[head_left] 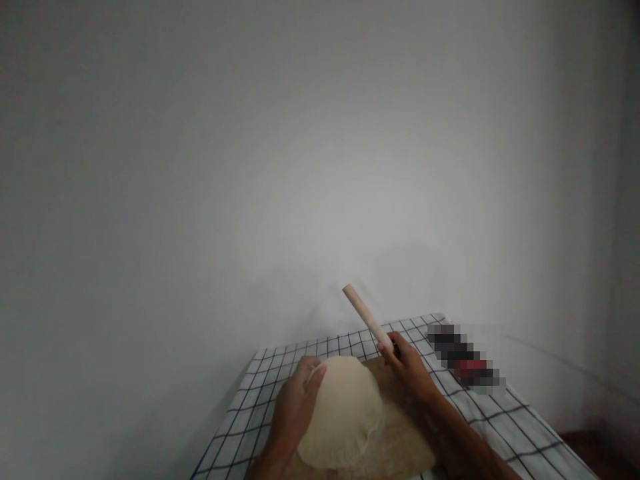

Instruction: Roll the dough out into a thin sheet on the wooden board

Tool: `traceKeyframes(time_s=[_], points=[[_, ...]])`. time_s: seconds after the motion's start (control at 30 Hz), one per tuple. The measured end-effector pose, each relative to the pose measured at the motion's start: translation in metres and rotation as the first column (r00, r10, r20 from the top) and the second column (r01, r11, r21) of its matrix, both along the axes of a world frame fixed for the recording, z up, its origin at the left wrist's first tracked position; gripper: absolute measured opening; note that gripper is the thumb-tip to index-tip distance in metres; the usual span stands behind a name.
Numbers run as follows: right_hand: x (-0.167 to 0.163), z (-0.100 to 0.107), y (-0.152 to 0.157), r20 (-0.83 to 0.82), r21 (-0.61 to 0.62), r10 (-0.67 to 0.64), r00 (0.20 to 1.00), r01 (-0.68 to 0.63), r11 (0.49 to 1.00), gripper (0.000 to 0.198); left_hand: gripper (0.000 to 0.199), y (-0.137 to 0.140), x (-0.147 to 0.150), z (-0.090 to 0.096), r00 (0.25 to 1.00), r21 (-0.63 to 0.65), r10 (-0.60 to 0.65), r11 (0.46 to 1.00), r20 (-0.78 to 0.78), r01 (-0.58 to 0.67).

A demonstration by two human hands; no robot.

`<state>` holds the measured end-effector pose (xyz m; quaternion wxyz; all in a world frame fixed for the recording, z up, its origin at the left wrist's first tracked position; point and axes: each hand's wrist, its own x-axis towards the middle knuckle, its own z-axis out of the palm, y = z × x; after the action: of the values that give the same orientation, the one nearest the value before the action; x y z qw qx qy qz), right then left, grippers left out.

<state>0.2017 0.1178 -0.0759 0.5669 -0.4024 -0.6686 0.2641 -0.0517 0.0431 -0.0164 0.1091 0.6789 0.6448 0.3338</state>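
A pale, flattened round of dough (345, 413) lies on a brown wooden board (405, 447). At its upper left edge, my left hand (300, 393) pinches the dough between thumb and fingers. My right hand (403, 360) grips a light wooden rolling pin (365, 313) near its lower end. The pin is tilted up and to the left, raised off the dough over the far part of the table. The part of the pin inside my right hand is hidden.
A white cloth with dark grid lines (500, 427) covers the table. On its right side lies a pixelated dark and red item (467, 360) that I cannot make out. A plain pale wall (320, 167) rises behind the table.
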Motion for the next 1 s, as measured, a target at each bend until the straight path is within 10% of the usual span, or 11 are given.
traceKeyframes(time_s=[0.13, 0.4, 0.67, 1.0], points=[[0.003, 0.001, 0.001, -0.053, 0.003, -0.042, 0.998, 0.042, 0.999, 0.040, 0.038, -0.021, -0.011, 0.025, 0.989, 0.227, 0.007, 0.973, 0.148, -0.041], [0.005, 0.002, 0.002, -0.049, -0.014, -0.050, 0.998, 0.050, 0.999, 0.040, 0.033, -0.018, 0.007, 0.117, 0.888, -0.145, -0.449, 0.890, -0.099, 0.433], [0.012, 0.001, 0.009, 0.004, -0.042, -0.088, 0.996, 0.088, 0.995, 0.041, 0.040, 0.068, 0.024, 0.044, 0.852, -0.182, -0.478, 0.877, -0.216, 0.445], [0.010, 0.015, -0.002, 0.132, -0.126, -0.129, 0.983, 0.146, 0.981, 0.049, 0.051, 0.007, -0.005, -0.020, 0.801, -0.172, -0.487, 0.873, -0.349, 0.456]])
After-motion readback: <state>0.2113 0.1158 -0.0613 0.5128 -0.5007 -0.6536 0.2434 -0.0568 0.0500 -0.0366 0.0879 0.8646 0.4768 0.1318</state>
